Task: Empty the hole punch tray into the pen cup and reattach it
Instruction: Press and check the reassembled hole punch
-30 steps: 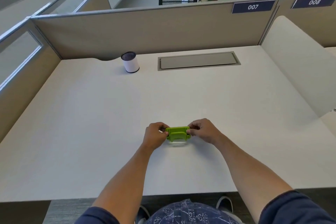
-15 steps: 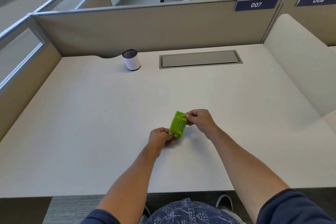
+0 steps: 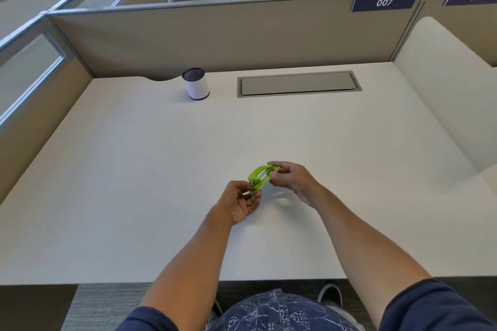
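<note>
A small lime-green hole punch (image 3: 258, 177) is held above the middle of the white desk (image 3: 134, 183), tilted on its side with its metal parts showing. My left hand (image 3: 239, 200) grips its lower end with the fingertips. My right hand (image 3: 291, 180) pinches its upper end. Whether the tray is still attached I cannot tell. The pen cup (image 3: 195, 84), white with a dark rim and base, stands upright at the back of the desk, far from both hands.
A grey cable hatch (image 3: 298, 84) is set into the desk to the right of the cup. Beige partition walls (image 3: 215, 37) close the desk at the back and left; a white rounded divider (image 3: 443, 88) stands on the right.
The hole punch was lifted from flat on the desk and turned onto its side. Both hands rose with it and moved slightly away from me.
</note>
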Action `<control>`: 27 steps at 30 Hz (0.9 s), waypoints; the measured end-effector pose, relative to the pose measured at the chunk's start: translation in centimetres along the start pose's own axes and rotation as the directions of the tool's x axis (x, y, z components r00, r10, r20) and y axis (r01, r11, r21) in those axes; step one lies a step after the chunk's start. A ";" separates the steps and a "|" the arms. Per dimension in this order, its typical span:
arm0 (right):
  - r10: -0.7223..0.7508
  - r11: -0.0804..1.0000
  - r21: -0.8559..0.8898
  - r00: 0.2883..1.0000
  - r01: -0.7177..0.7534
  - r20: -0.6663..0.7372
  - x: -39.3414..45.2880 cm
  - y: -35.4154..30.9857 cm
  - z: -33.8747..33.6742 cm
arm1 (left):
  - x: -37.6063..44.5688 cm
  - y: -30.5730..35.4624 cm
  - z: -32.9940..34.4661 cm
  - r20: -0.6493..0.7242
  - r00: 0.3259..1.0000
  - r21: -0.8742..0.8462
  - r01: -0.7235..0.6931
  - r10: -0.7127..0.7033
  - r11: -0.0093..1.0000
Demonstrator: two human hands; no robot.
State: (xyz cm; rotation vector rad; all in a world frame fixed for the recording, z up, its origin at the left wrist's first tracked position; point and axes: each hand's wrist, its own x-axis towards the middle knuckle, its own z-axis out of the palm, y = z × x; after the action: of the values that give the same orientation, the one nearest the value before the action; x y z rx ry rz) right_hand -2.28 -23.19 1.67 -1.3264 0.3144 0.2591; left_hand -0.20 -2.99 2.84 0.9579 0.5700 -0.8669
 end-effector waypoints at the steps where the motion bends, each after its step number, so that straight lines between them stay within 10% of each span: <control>1: -0.014 1.000 -0.021 1.000 0.015 0.026 -0.1 0.2 -0.2 | 0.0 0.3 0.0 -0.010 1.000 -0.015 0.007 -0.007 1.000; 10: -0.230 0.930 -0.316 0.967 0.187 -0.105 -1.3 1.1 -0.6 | -0.3 1.6 0.7 0.029 0.999 -0.006 0.018 -0.018 1.000; 19: -0.665 0.516 -0.689 0.745 0.508 0.051 -1.2 0.7 0.6 | -0.4 2.1 1.7 0.084 0.996 0.013 0.007 -0.009 1.000; 27: -0.648 0.596 -0.649 0.761 0.473 -0.041 -1.5 0.4 0.4 | 0.1 2.5 1.5 0.366 0.919 0.102 -0.195 0.146 0.975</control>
State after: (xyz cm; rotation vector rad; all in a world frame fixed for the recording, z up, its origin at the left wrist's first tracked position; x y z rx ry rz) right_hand -3.83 -22.74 1.96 -2.0459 0.0039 -0.4265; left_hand 2.07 -3.61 4.62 0.9294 0.1125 -0.9033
